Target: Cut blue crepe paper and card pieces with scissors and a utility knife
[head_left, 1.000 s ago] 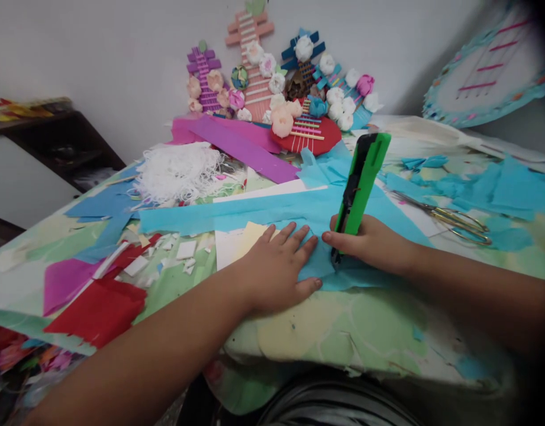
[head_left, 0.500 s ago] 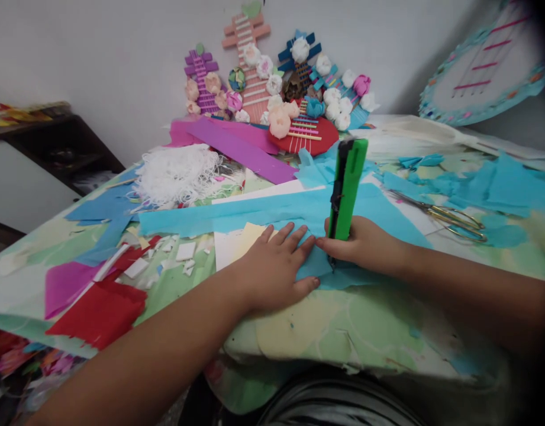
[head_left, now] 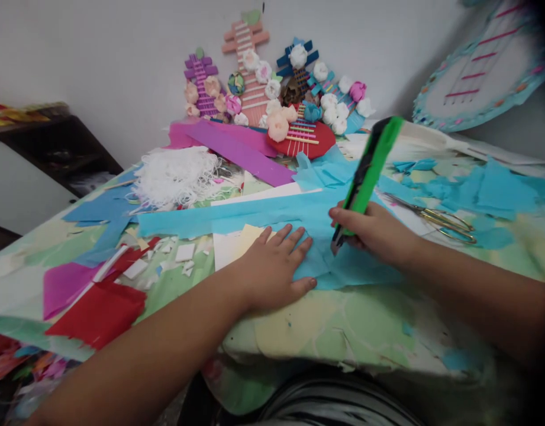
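My left hand (head_left: 274, 266) lies flat with its fingers spread, pressing on light-blue crepe paper (head_left: 236, 212) on the table. In my right hand (head_left: 376, 231) is a green and black utility knife (head_left: 370, 168), tilted with its top leaning right. Its blade tip points down at the blue paper just right of my left fingers; whether it touches cannot be made out. Beneath the blue paper, white sheets and a pale yellow piece (head_left: 247, 238) show at the left.
Gold-handled scissors (head_left: 450, 222) lie at the right beside blue paper scraps (head_left: 498, 186). White string (head_left: 177, 177) is heaped at the left, with red paper (head_left: 97, 313) and white bits nearer me. Decorated paper-flower instruments (head_left: 250, 77) lean on the wall.
My right hand has shifted slightly right and up, and the knife has gone from nearly upright to tilted right, its tip higher up the paper. My left hand stays in place.
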`<move>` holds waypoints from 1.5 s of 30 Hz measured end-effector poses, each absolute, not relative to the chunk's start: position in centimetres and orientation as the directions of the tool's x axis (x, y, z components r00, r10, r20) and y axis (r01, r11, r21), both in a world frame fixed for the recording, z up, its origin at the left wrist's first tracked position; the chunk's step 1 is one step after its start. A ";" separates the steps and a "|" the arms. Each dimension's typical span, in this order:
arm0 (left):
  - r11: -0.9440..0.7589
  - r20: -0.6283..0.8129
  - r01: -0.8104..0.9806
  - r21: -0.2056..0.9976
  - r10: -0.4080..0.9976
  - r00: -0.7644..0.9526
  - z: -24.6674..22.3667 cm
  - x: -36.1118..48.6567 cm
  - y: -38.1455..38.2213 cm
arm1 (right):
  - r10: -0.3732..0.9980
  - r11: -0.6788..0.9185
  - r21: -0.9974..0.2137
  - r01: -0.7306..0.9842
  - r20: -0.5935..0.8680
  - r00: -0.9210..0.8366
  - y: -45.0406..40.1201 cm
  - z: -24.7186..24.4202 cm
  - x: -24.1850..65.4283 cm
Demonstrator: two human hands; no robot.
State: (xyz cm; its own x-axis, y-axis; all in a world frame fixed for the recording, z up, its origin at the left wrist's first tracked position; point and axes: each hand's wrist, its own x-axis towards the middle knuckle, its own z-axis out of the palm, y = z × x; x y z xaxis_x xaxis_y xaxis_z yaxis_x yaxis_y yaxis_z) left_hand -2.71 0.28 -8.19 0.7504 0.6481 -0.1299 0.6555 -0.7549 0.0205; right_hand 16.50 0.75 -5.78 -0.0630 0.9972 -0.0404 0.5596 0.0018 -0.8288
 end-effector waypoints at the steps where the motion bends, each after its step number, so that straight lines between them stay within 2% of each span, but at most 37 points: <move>1: -0.760 -0.124 0.650 0.018 0.643 0.755 -8.1 -2.7 0.3 | 0.998 0.040 -0.819 0.573 0.010 -0.056 0.6 -5.1 16.9; 4: -0.772 -0.118 0.636 0.007 0.631 0.767 -7.9 -2.8 0.4 | 0.987 0.158 -0.718 0.678 0.105 -0.119 -0.2 -3.6 17.7; 6: -0.774 -0.124 0.633 0.000 0.628 0.768 -7.7 -2.8 0.4 | 0.993 0.101 -0.698 0.709 0.024 -0.118 -1.0 -3.4 17.8; 9: -0.765 -0.121 0.644 0.014 0.638 0.760 -7.5 -2.7 0.4 | 0.994 0.020 -0.747 0.664 -0.057 -0.094 -1.9 -4.7 17.3; 13: -0.740 -0.122 0.672 0.019 0.666 0.736 -7.6 -2.4 0.2 | 0.994 0.099 -0.802 0.590 0.047 -0.103 -2.3 -6.9 16.4; 18: -0.743 -0.119 0.669 0.019 0.663 0.739 -7.9 -2.4 0.2 | 0.986 0.126 -0.851 0.509 0.052 -0.157 -2.7 -8.0 16.4; 27: -0.745 -0.121 0.667 0.025 0.660 0.742 -7.8 -2.6 0.5 | 0.994 0.087 -0.907 0.412 0.052 -0.097 -3.1 -8.9 16.6; 34: -0.746 -0.127 0.665 0.024 0.658 0.742 -7.8 -2.6 0.6 | 0.989 0.140 -0.852 0.505 0.094 -0.115 -3.5 -8.5 16.3; 40: -0.748 -0.127 0.664 0.020 0.657 0.744 -7.9 -2.6 0.6 | 0.970 0.238 -0.763 0.601 0.220 -0.105 -3.3 -7.7 16.2; 45: -0.755 -0.118 0.655 0.023 0.648 0.752 -8.0 -2.7 0.7 | 0.987 0.157 -0.816 0.556 0.143 -0.069 -2.8 -7.9 15.8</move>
State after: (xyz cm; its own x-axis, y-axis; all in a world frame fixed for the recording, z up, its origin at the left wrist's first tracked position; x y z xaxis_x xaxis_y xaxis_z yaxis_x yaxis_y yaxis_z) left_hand -2.68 0.71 -8.02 0.7520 0.6485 -0.1184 0.6550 -0.7553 0.0229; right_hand 15.85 -2.75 -7.93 -0.0687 0.9873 0.1435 0.5560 0.1573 -0.8161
